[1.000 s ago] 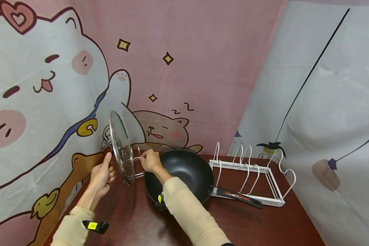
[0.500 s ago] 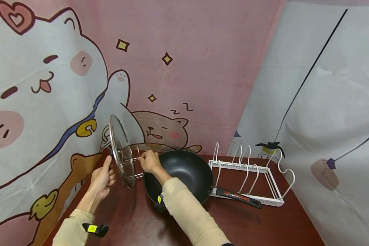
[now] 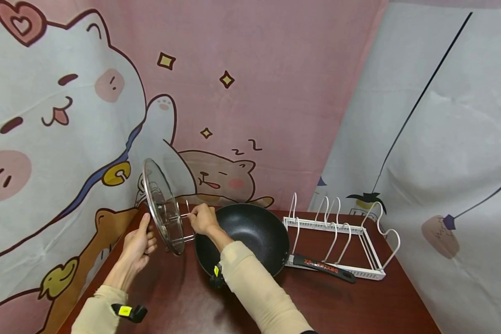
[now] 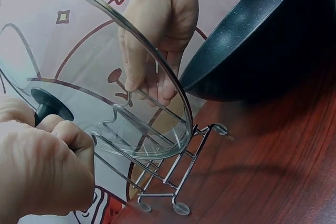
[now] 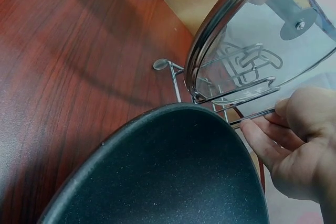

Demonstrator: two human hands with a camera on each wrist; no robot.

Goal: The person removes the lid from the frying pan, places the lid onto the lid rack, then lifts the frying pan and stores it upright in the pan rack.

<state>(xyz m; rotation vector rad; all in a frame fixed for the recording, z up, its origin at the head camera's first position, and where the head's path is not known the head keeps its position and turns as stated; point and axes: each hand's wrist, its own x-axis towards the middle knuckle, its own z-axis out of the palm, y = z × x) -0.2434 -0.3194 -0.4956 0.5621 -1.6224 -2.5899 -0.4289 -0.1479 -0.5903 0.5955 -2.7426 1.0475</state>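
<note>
Left hand [image 3: 139, 241] has its fingers curled around the black knob [image 4: 50, 107] of the glass lid [image 3: 163, 206], gripping it. The lid stands on edge, tilted, with its lower rim seated in the wire lid stand [image 3: 183, 227] near the tabletop's [image 3: 338, 306] back-left corner.

Right hand [image 3: 202, 218] pinches one of the stand's upper wire bars between thumb and fingertips [image 5: 262, 140], just beside the lid's inner face. In the left wrist view the hand shows through the glass.

The stand's chrome feet [image 4: 181, 208] sit flat on the tabletop. The lid's metal rim rests between the stand's wire loops; whether it is fully seated cannot be told.

Black wok [image 3: 244, 236] sits just right of the stand, toward the back middle of the tabletop. Its rim is very near the stand's wires; contact cannot be told. The right forearm crosses over the wok's near-left rim. Nothing is visible inside the wok.

The wok handle [image 3: 323, 268] points right and lies across the near rail of the white wire rack [image 3: 338, 227], which stands toward the back-right corner. The rack's divider slots hold nothing.
</note>
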